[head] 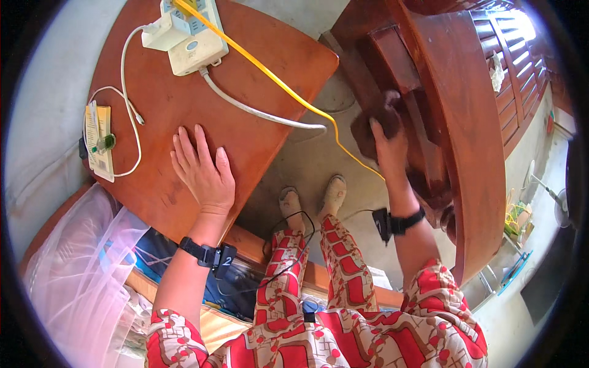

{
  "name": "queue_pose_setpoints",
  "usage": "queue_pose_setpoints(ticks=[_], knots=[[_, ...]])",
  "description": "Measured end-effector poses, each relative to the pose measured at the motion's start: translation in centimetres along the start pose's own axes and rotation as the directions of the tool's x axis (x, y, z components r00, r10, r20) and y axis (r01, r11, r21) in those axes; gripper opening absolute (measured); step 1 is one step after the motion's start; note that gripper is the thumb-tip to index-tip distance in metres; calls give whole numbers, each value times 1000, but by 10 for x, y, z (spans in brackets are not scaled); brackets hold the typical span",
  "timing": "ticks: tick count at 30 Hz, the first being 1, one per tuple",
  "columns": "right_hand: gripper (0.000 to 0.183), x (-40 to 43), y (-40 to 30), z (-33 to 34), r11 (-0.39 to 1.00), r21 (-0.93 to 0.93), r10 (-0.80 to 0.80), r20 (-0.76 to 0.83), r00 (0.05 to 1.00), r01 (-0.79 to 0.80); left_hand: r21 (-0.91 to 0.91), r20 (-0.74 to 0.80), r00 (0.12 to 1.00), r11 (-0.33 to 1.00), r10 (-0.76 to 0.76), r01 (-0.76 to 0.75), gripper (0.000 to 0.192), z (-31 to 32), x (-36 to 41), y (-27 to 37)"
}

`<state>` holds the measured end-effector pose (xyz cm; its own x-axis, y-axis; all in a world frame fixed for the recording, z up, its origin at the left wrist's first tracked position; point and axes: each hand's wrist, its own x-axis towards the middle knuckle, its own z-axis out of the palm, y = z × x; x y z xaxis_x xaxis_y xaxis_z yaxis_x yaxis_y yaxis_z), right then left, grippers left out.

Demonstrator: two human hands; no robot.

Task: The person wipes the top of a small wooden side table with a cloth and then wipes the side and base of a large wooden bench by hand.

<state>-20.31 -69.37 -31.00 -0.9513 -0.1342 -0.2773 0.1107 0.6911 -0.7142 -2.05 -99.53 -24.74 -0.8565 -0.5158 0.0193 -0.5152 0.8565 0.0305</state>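
Observation:
My left hand [202,170] lies flat, palm down, on the reddish-brown wooden tabletop [161,96], its fingers slightly apart and nothing in it. On the right, my right hand [391,145] grips a dark brown cloth [389,115], bunched against the carved side of a dark wooden piece of furniture [464,138]. A white power strip [198,53] with a white plug-in adapter [166,32] sits at the table's far side. Beside the left edge, a white charging cable [123,83] curls around a yellowish packet [99,147] with a small green-and-clear object [105,143] on it.
A yellow cable [257,62] and a thick white cord [257,110] cross the table's right edge into the gap. Below are my shoes [335,193] and a thin black cable [301,257]. A sheer pink net [78,276] hangs over a bed at lower left. A fan [559,202] stands far right.

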Motion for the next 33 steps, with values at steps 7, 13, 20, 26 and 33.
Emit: queue_pose_setpoints(ticks=[7, 13, 20, 26, 33], knots=[[59, 100, -26, 80, 805, -360, -499, 21, 867, 472, -8, 20, 1000, 1000, -3, 3, 55, -2, 1, 2], [54, 142, 12, 114, 633, -547, -516, 230, 825, 548, -25, 31, 1000, 1000, 0, 1, 56, -7, 5, 3], [54, 99, 44, 78, 646, -534, -465, 291, 836, 545, -9, 14, 1000, 1000, 28, -28, 54, -6, 0, -1], [64, 7, 99, 11, 706, -578, -276, 308, 911, 409, -17, -25, 999, 999, 40, -41, 54, -3, 0, -2], [75, -66, 155, -38, 689, -707, -5, 216, 976, 160, -22, -14, 1000, 1000, 20, -21, 54, -4, 4, -1]])
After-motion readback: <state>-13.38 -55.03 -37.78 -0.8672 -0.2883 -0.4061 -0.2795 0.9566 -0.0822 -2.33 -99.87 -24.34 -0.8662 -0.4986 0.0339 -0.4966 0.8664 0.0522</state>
